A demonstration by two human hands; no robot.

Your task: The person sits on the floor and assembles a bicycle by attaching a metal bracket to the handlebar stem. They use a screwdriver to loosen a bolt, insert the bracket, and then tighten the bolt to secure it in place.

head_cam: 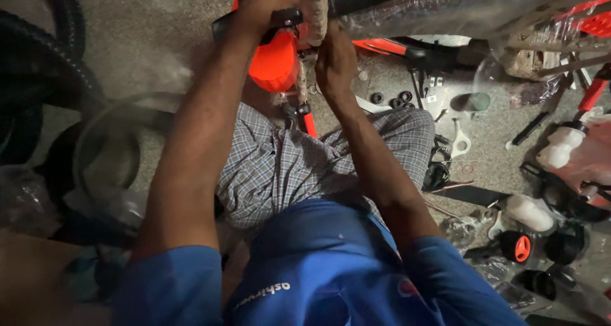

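Seated on the grey floor (pixel 159 40), knees apart under a checked cloth (pixel 286 167), blue shirt (pixel 318 275) below. Both arms stretched up and forward to the same spot, so that the work stays close between the legs and at arm's reach.

Left hand (pixel 264 5) closed around a black bar (pixel 254 22) just above an orange plastic piece (pixel 275 62) — fingers curled tight over it, probably to keep the part from turning or slipping. Right hand (pixel 335 62) just beside, raised against a pale wrapped tube (pixel 315 11) that stands nearly upright; fingers bent and pressed together near the tube's lower end, though whether pinching something small there cannot be told, since the back of the hand hides the tips.

Orange frame (pixel 382 46) wrapped in clear plastic film (pixel 458 8) lying across the top, apparently still in its packing. Small black washers (pixel 398 100) and a white bracket (pixel 459 141) spread on the floor at the right side — near enough to be picked up without standing. Black wheel with orange hub (pixel 519 246) further right. Dark tyre (pixel 44 65) at the left, well apart from the hands.
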